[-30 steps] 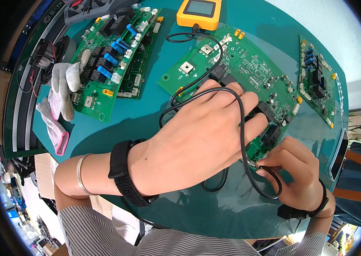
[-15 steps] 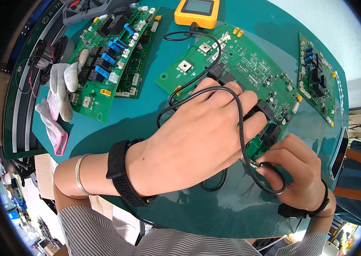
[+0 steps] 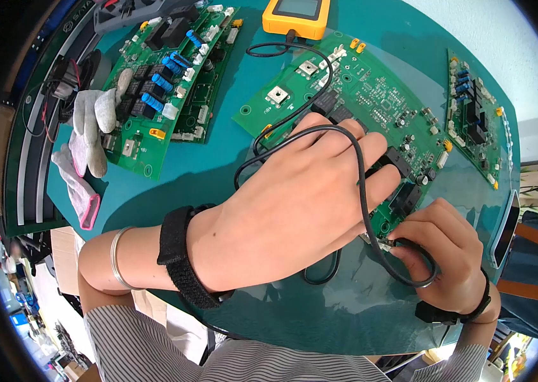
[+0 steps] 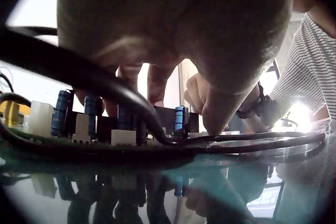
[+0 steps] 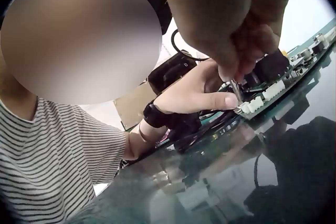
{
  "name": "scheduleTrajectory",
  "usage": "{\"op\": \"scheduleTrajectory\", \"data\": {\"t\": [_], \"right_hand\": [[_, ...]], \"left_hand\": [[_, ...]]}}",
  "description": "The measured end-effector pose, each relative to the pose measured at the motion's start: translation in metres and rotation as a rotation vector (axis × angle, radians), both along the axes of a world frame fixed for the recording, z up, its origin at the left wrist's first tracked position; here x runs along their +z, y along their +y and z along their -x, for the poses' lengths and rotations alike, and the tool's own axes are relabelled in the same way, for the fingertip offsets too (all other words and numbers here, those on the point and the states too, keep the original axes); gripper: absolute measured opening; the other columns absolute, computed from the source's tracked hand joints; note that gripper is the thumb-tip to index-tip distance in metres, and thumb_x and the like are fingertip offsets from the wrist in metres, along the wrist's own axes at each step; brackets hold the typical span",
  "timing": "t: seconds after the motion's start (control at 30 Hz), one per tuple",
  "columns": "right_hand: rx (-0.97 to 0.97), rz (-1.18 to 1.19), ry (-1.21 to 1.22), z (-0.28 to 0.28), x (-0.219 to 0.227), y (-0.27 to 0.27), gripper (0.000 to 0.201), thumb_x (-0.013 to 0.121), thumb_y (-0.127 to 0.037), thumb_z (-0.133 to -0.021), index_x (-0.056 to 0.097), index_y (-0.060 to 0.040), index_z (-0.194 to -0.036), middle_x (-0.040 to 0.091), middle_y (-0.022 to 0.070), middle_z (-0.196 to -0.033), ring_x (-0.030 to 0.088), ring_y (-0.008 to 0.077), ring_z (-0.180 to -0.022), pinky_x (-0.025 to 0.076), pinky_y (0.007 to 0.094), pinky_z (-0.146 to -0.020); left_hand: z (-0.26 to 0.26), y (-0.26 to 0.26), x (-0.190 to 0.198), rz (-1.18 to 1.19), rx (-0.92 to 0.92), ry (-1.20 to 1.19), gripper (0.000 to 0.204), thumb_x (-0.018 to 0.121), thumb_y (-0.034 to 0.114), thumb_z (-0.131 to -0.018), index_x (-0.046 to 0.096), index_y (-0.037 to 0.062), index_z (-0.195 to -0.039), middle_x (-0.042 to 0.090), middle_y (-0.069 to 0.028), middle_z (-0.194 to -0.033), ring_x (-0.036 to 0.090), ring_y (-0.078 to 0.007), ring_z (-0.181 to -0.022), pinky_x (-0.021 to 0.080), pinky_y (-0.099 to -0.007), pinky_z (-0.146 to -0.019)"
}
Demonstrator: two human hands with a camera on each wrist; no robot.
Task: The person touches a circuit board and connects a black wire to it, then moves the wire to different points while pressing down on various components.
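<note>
A large green circuit board (image 3: pixel 361 95) lies under both hands in the head view. Across its near part spreads my left hand (image 3: pixel 282 207), its fingers reaching down among black block components and its thumb near the board's edge. A black cable (image 3: pixel 362 172) runs over the back of that hand and loops toward the right. My right hand (image 3: pixel 447 254) pinches the cable's end at the near corner of the board. In the right wrist view a thin silvery tip (image 5: pixel 237 90) shows below those fingertips, beside white connectors (image 5: pixel 274 90) and the left thumb.
The cable leads back to a yellow meter (image 3: pixel 296 19) with a screen. Stacked circuit boards (image 3: pixel 138 143) and a grey glove (image 3: pixel 94 121) lie at the left. Another board (image 3: pixel 473 114) lies at the right, by a dark device (image 3: pixel 504 229) at the table's edge.
The right hand has shifted slightly to the right and up, and the cable loop beside it has swung right. The left hand stays almost where it was.
</note>
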State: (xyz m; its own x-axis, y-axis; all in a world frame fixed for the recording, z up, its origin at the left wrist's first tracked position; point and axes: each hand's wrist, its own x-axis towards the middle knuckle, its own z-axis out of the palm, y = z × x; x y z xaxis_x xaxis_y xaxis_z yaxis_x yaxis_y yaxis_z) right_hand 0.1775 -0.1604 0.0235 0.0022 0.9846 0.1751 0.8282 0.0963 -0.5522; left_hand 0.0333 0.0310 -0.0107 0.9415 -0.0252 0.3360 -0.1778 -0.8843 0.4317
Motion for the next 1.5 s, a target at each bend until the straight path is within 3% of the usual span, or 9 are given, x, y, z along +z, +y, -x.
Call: {"op": "scheduleTrajectory", "data": {"t": [0.37,0.57,0.67,0.8,0.93,1.17,1.33,1.5], "right_hand": [[-0.03,-0.053,-0.024,0.003,-0.004,0.001,0.028,0.078,0.006,-0.072,0.068,0.0026,-0.098,0.062,0.0131,-0.087,0.06,0.0317,-0.074,0.049,0.0404,-0.063],[-0.022,-0.026,-0.055,-0.006,0.001,0.0,0.027,0.079,0.004,-0.074,0.068,0.0016,-0.099,0.06,0.0112,-0.084,0.059,0.03,-0.07,0.047,0.0402,-0.058],[0.0,-0.044,-0.049,-0.006,0.001,-0.002,0.029,0.079,0.003,-0.075,0.068,0.0014,-0.101,0.059,0.0103,-0.083,0.059,0.029,-0.068,0.046,0.0397,-0.056],[0.017,-0.09,-0.041,-0.007,0.004,-0.002,0.031,0.078,0.004,-0.073,0.068,0.0015,-0.103,0.059,0.0103,-0.082,0.058,0.0286,-0.068,0.045,0.0388,-0.055],[0.031,-0.09,-0.052,-0.007,0.007,-0.002,0.033,0.077,0.007,-0.071,0.069,0.0014,-0.103,0.059,0.0108,-0.083,0.058,0.0286,-0.068,0.046,0.0393,-0.056],[-0.085,-0.129,0.028,-0.002,0.009,-0.007,0.036,0.074,0.012,-0.068,0.069,0.0018,-0.102,0.062,0.0105,-0.08,0.06,0.0279,-0.069,0.047,0.0377,-0.058],[-0.081,-0.093,0.054,-0.003,0.007,-0.006,0.032,0.07,0.016,-0.072,0.069,0.0021,-0.101,0.062,0.0117,-0.079,0.06,0.0283,-0.069,0.047,0.0369,-0.059],[-0.126,-0.046,0.044,-0.006,0.0,-0.004,0.027,0.068,0.015,-0.077,0.067,0.0008,-0.1,0.058,0.0125,-0.08,0.058,0.0306,-0.069,0.046,0.0385,-0.061]], "left_hand": [[0.002,0.005,0.002,0.01,-0.01,-0.027,0.068,0.088,0.016,-0.062,0.06,0.0079,-0.123,0.059,-0.0116,-0.115,0.06,-0.0365,-0.109,0.045,-0.0495,-0.094],[0.007,-0.004,0.011,-0.147,0.063,0.033,0.067,0.089,0.016,-0.06,0.06,0.0068,-0.119,0.057,-0.0088,-0.116,0.057,-0.0324,-0.116,0.044,-0.0494,-0.097],[0.013,-0.009,0.021,-0.198,0.061,0.12,0.06,0.087,0.017,-0.063,0.06,0.0038,-0.114,0.055,-0.0086,-0.122,0.056,-0.0299,-0.121,0.042,-0.05,-0.103],[0.017,-0.022,0.02,-0.213,0.065,0.036,0.057,0.088,0.02,-0.058,0.062,0.0024,-0.106,0.052,-0.0102,-0.131,0.05,-0.0298,-0.135,0.038,-0.0536,-0.112],[0.02,-0.024,0.022,-0.182,0.11,0.092,0.062,0.089,0.023,-0.052,0.062,0.0035,-0.104,0.052,-0.011,-0.13,0.048,-0.0311,-0.137,0.038,-0.0552,-0.113],[0.011,-0.021,0.018,-0.207,0.236,0.026,0.057,0.091,0.023,-0.054,0.062,0.0047,-0.098,0.052,-0.0111,-0.127,0.047,-0.0347,-0.138,0.038,-0.0569,-0.113],[0.002,-0.015,0.015,-0.097,0.269,-0.027,0.056,0.092,0.021,-0.055,0.062,0.0058,-0.1,0.053,-0.0117,-0.13,0.048,-0.0359,-0.136,0.041,-0.054,-0.108],[0.005,-0.014,0.014,-0.157,0.279,-0.044,0.057,0.092,0.02,-0.056,0.064,0.0058,-0.103,0.054,-0.0116,-0.132,0.049,-0.0353,-0.135,0.041,-0.0537,-0.109]]}}
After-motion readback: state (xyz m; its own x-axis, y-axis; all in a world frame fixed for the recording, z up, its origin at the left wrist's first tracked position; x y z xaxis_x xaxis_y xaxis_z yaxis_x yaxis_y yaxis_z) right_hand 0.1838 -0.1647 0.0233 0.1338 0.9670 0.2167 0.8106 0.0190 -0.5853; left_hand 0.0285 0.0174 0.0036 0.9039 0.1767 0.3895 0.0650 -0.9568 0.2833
